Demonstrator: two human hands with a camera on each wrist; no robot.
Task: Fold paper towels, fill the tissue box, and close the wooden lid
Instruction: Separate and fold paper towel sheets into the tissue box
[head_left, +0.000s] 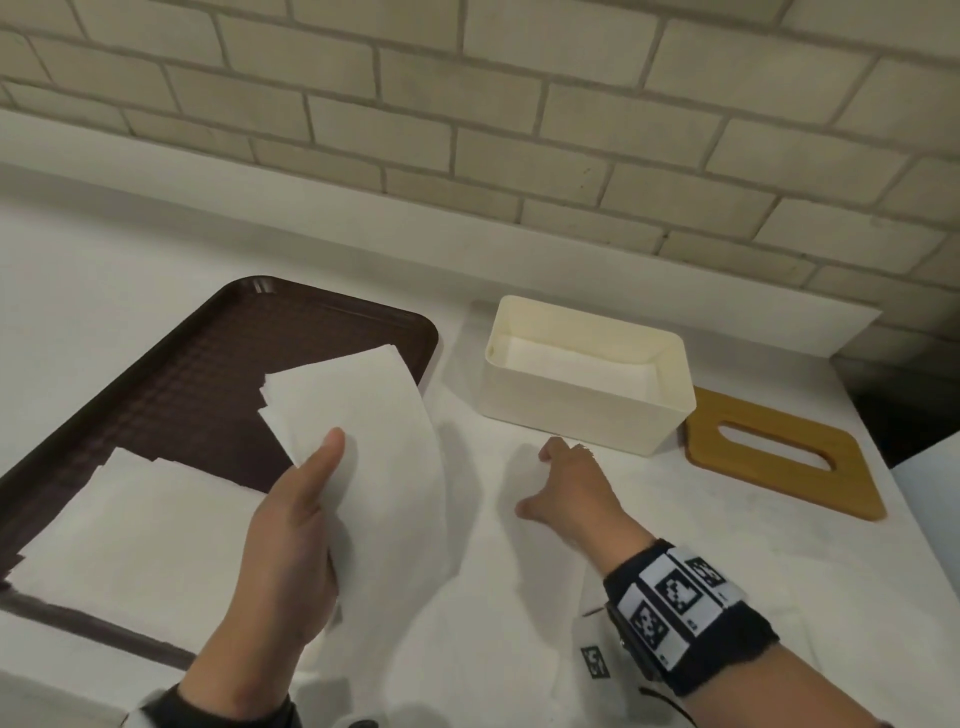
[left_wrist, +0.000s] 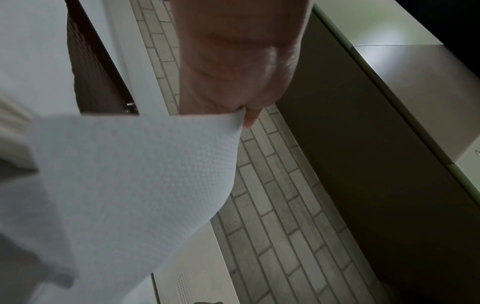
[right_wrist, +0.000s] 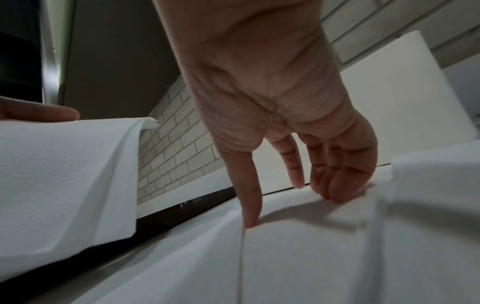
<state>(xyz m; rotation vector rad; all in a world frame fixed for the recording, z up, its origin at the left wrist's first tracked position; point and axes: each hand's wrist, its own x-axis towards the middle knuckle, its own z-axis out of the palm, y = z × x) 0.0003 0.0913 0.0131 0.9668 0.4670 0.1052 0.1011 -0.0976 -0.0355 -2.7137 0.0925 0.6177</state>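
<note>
Left hand (head_left: 291, 540) pinched round a lifted paper towel (head_left: 363, 426) above the brown tray (head_left: 208, 358) — right hand (head_left: 571, 493), fingers extended, pressed on the sheet (right_wrist: 298, 257) spread before the open tissue box (head_left: 582, 400); wooden lid (head_left: 784, 452) just beside.

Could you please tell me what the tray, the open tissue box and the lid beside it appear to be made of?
The tray looks like dark brown moulded plastic, with a fine grid texture and a raised rounded rim. The tissue box seems to be matte cream plastic, with smooth thin walls and rounded corners. The lid looks like light wood, possibly bamboo, honey-coloured with a smooth finish and an oval slot.
</note>
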